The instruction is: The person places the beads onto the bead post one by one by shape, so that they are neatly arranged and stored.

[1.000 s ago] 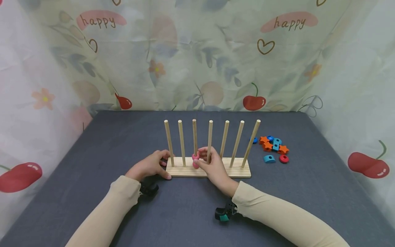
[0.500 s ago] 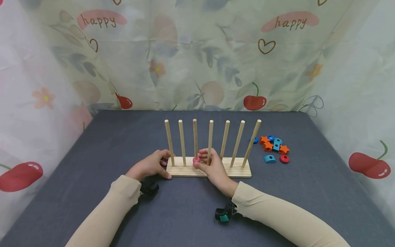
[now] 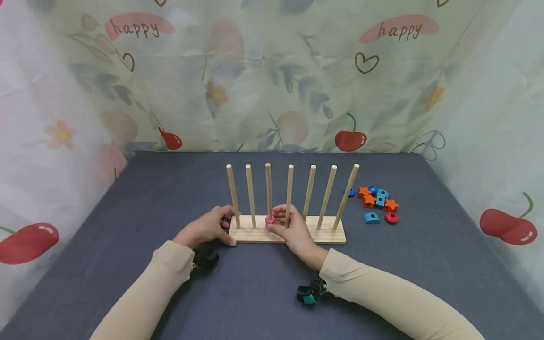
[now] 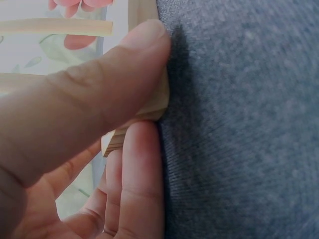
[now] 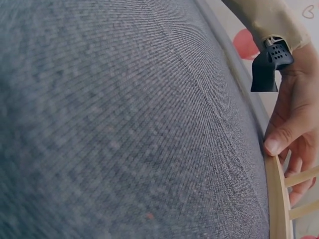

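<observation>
Left end of wooden base (image 3: 250,238) gripped by left hand (image 3: 208,227); if slackened, base could be shifted. Low on third peg (image 3: 268,189), pink bead (image 3: 269,220) seemingly pinched by right hand (image 3: 295,234), contact half-hidden; could be lifted if snagged. Fourth peg (image 3: 290,189), beside those fingers, might be knocked on withdrawal.

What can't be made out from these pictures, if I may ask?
Head view: the number of pink beads; the right hand covers their lower part.
Head view: the foot of the fifth peg from the left, behind that hand.
Head view: part of the leftmost blue bead, behind the rightmost peg.
Left wrist view: much of the board, behind the left hand and beyond the top edge.
</observation>
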### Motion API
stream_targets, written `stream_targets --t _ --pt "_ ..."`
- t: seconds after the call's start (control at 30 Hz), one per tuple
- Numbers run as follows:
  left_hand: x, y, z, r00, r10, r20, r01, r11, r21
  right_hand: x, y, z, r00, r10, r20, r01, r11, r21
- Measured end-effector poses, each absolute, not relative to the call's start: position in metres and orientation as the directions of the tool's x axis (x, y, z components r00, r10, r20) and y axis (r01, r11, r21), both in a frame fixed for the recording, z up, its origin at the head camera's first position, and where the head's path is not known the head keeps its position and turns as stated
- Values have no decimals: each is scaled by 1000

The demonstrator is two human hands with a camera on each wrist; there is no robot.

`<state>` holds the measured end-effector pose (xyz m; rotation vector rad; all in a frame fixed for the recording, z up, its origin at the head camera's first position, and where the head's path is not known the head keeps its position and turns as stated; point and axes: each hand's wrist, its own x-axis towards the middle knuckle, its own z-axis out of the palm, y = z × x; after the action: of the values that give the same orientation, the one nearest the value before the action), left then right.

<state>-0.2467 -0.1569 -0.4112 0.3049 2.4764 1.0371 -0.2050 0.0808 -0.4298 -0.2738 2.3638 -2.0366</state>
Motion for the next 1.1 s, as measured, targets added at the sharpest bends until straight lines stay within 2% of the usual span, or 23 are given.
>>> stream_targets --t 0.43,0.63,0.87,1.1 --pt "-245 -156 -412 -876 361 -319 18 686 728 -198 87 -432 -985 -147 88 -115 187 -976" --pt "-245 -156 -412 -878 357 -320 14 686 728 -187 96 -431 -976 -204 80 -129 244 -961" --pt "-245 -157 -410 -877 355 -322 8 682 731 -171 107 -417 -960 -274 -57 -49 366 -929" --pt "-246 -157 -410 -877 363 -314 18 679 734 -159 126 -399 -910 -390 -143 -15 376 -927"
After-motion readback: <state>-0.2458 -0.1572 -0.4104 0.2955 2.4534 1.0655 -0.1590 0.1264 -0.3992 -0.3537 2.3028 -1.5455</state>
